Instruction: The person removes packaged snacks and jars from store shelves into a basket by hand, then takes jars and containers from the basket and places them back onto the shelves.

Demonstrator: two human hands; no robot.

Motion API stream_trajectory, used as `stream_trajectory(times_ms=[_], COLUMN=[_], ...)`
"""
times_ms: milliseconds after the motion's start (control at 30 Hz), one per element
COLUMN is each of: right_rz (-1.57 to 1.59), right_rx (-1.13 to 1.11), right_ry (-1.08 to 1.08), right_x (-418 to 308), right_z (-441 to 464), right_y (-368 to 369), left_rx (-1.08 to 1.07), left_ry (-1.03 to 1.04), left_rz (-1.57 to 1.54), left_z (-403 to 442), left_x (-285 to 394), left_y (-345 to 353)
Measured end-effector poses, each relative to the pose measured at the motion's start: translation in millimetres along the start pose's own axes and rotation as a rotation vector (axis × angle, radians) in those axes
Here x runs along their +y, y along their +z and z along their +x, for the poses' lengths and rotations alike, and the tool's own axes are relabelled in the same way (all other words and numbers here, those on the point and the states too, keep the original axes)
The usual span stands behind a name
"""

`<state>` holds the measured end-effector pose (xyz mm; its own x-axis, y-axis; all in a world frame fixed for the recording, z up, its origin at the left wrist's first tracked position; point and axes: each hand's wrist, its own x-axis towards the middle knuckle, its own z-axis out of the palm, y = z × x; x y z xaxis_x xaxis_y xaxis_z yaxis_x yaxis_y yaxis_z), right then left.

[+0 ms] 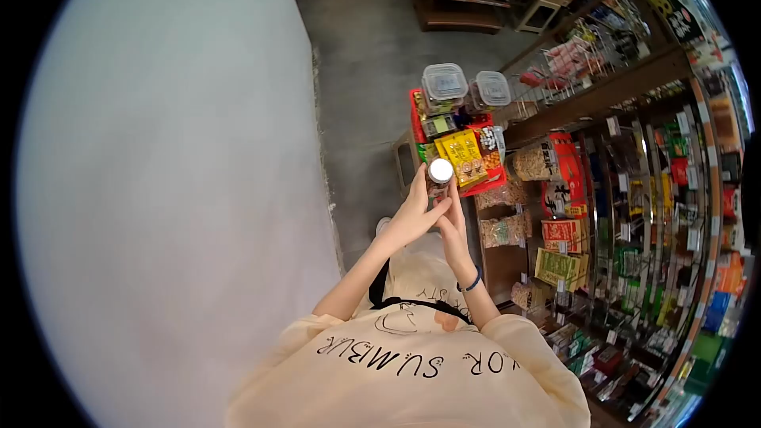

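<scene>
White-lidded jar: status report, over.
Left hand, right hand around white-lidded jar. Lid on, unobstructed. Red basket of snacks just beyond.

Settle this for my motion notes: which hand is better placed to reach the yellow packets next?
Probably the right hand: it sits on the side of the white-capped jar toward the yellow packets; the left hand is opposite. Both are at the jar, so the left would need to hold it.

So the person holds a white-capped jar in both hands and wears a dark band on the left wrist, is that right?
Not quite: the dark band is on the right wrist, not the left, as the head view shows. The left hand and right hand do hold the white-capped jar.
</scene>
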<state>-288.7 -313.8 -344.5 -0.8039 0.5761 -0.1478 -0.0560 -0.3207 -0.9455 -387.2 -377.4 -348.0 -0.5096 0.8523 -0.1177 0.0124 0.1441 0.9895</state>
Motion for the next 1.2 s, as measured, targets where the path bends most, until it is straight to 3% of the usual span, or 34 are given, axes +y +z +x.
stream_trajectory(times_ms=[333, 433, 600, 833, 867, 900, 1033, 1200], right_rz=[-0.013, 0.064, 0.092, 0.105, 0.024, -0.050, -0.102, -0.043], right_rx=[-0.238, -0.216, -0.161, -0.121, -0.129, -0.136, -0.180, -0.180], right_ry=[0.018, 0.049, -0.006, 0.150, 0.039, -0.063, -0.033, -0.015], right_x=[10, 6, 2, -14, -16, -19, -18, -13], right_z=[40, 53, 83, 117, 125, 128, 148, 166], right_y=[5, -8, -53, -116, -122, -124, -136, -129], left_rx=[0.162, 0.207, 0.102, 0.084, 0.089, 0.146, 0.265, 0.336], left_ry=[-0.088, -0.021, -0.111, -0.079, -0.065, -0.063, -0.161, -0.103], left_rz=[-0.007, 0.092, -0.083, -0.072, -0.086, -0.024, 0.026, 0.069], left_z=[11, 34, 81, 139, 146, 150, 156, 169], left_x=[-11, -21, -13, 1, 1, -3, 0, -14], left_y=[-22, -11, 17, 58, 62, 66, 71, 63])
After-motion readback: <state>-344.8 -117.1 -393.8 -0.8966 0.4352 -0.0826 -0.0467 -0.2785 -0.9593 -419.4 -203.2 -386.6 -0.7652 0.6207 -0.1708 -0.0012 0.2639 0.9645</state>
